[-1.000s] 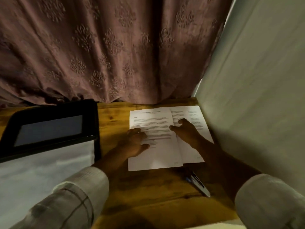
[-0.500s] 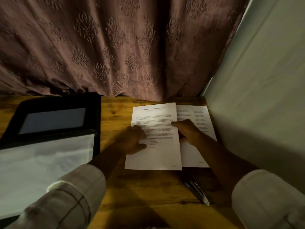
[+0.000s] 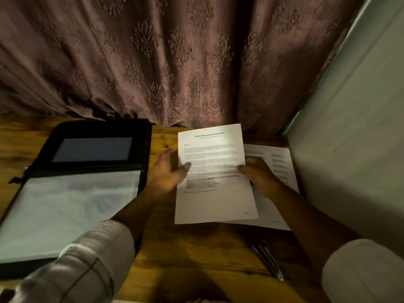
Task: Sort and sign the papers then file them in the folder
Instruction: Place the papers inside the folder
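A printed white sheet (image 3: 213, 200) with a bold heading is raised off the wooden table (image 3: 196, 254), its far edge lifted. My left hand (image 3: 168, 173) pinches its left edge, thumb on top. My right hand (image 3: 258, 176) pinches its right edge. Under it and to the right, a second printed sheet (image 3: 277, 162) lies flat on the table. A black folder (image 3: 96, 132) lies open at the left, with a clear plastic sleeve (image 3: 65, 213) over its near half. A pen (image 3: 267, 260) lies on the table near my right forearm.
A brown patterned curtain (image 3: 175, 62) hangs along the table's far edge. A pale wall (image 3: 354, 127) closes off the right side, right next to the papers. The folder's upper flap has a grey pocket (image 3: 94, 149).
Both hands went from pressing flat on the overlapping sheets to gripping the top sheet's side edges. That sheet has risen off the table and shifted slightly left.
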